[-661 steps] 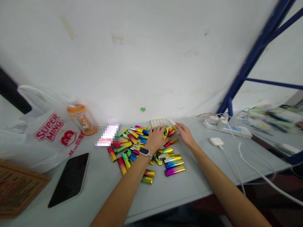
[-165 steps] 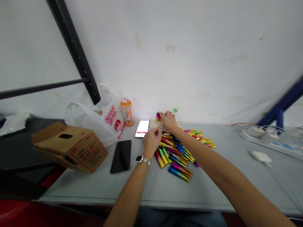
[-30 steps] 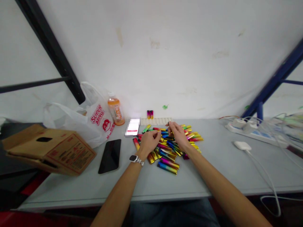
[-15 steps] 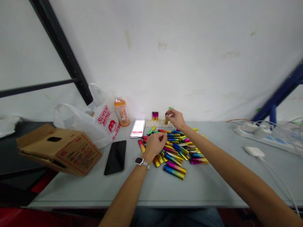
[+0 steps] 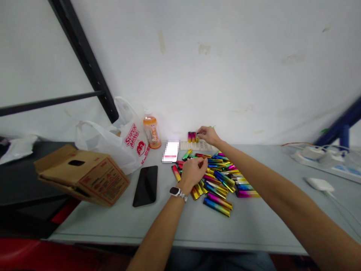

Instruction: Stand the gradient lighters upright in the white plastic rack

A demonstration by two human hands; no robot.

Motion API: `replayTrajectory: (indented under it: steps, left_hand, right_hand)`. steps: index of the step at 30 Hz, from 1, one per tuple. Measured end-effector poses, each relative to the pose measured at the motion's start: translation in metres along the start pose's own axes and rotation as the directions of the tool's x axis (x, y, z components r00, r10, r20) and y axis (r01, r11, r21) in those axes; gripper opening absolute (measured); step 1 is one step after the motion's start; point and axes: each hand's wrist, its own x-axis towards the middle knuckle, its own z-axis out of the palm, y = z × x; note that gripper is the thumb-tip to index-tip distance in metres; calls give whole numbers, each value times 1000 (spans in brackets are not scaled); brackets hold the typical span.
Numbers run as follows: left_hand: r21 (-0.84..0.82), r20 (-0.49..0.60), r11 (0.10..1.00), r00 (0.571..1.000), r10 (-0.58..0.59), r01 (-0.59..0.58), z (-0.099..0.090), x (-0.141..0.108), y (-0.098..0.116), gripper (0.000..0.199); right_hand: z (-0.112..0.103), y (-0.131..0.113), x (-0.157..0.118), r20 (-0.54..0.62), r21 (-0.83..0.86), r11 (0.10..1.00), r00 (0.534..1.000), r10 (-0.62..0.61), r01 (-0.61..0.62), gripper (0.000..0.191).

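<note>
Right hand (image 5: 208, 134): grip pinched on one upright lighter (image 5: 197, 139), at the pale tray (image 5: 207, 146), just beside two standing lighters (image 5: 191, 137). Left hand (image 5: 193, 171): over the loose pile (image 5: 221, 178) of metallic lighters, fingers curled; grip apparently nearly closed, contents cannot be told. Pile: on grey tabletop (image 5: 113, 227), before the tray.

The left hand (image 5: 194, 171) carries at its wrist a silver-toned watch with a dark, rounded-rectangular face (image 5: 174, 191) and a shiny, segmented metal band (image 5: 183, 196). Both forearms are bare within the view. Dark blue, denim-like legwear (image 5: 225, 262) is partly visible at the lower edge; its details are indistinct.
</note>
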Motion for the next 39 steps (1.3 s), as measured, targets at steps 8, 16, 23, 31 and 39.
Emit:
replayTrajectory:
  steps: [8, 16, 23, 31, 39]
  left_hand:
    - [23, -35, 1000, 999, -9, 10, 0, 1, -5, 48]
    - [12, -35, 999, 999, -37, 37, 0, 1, -5, 45]
    - [-42, -41, 997, 997, -62, 60, 0, 3, -6, 45]
    - [-19, -48, 997, 996, -72, 71, 1, 2, -4, 44]
    - [7, -39, 996, 996, -86, 87, 3, 3, -5, 45]
  right_hand:
    - [-9, -6, 4, 78, -189, 982, 997, 15, 0, 15]
    - [-6, -24, -34, 130, -710, 702, 990, 59, 51, 46]
    - [-7, -30, -65, 135, -618, 786, 987, 82, 19, 58]
    - [-9, -33, -68, 430, -472, 860, 902, 34, 193, 25]
    - [-5, -30, -52, 372, -497, 867, 913, 164, 47, 20]
